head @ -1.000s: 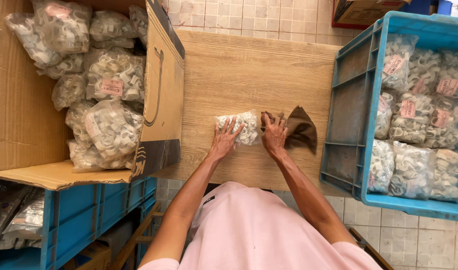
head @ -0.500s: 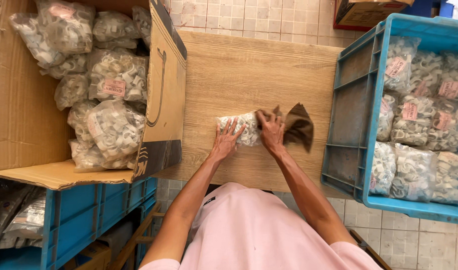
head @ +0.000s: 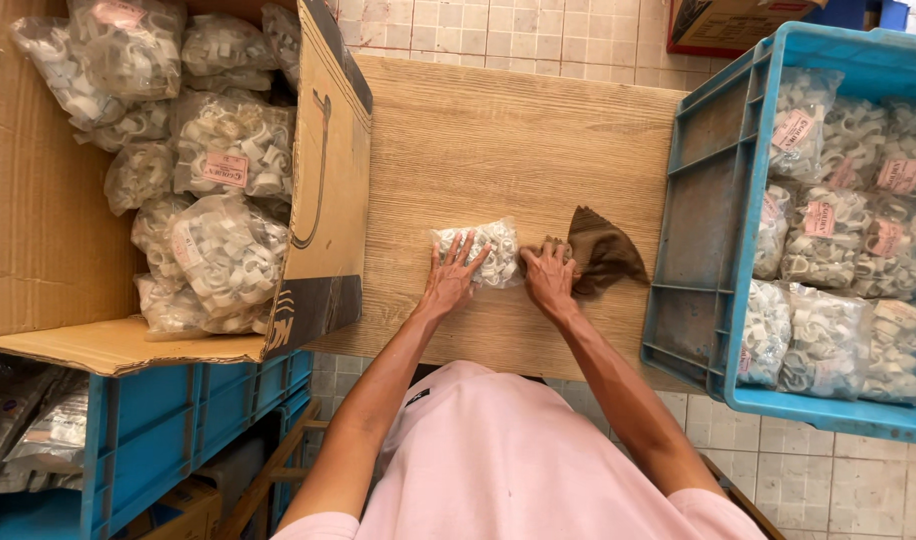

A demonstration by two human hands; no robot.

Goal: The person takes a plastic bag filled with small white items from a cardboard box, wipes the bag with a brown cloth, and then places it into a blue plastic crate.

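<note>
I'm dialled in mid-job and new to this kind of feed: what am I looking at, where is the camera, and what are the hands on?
No machine here: a person works with bare hands, filmed by a camera on their head looking down. The left hand lies flat on a clear bag of white clips on the wooden table. The right hand presses a brown cloth. More bags fill the cardboard box on the left and the blue crate on the right.

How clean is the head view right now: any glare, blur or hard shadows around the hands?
Head view: even, soft light, sharp focus; left hand and right hand throw only faint shadows on the wooden table; mild sheen on the clear bag of white clips, none on the brown cloth; slight wide-angle bending at the edges.
</note>
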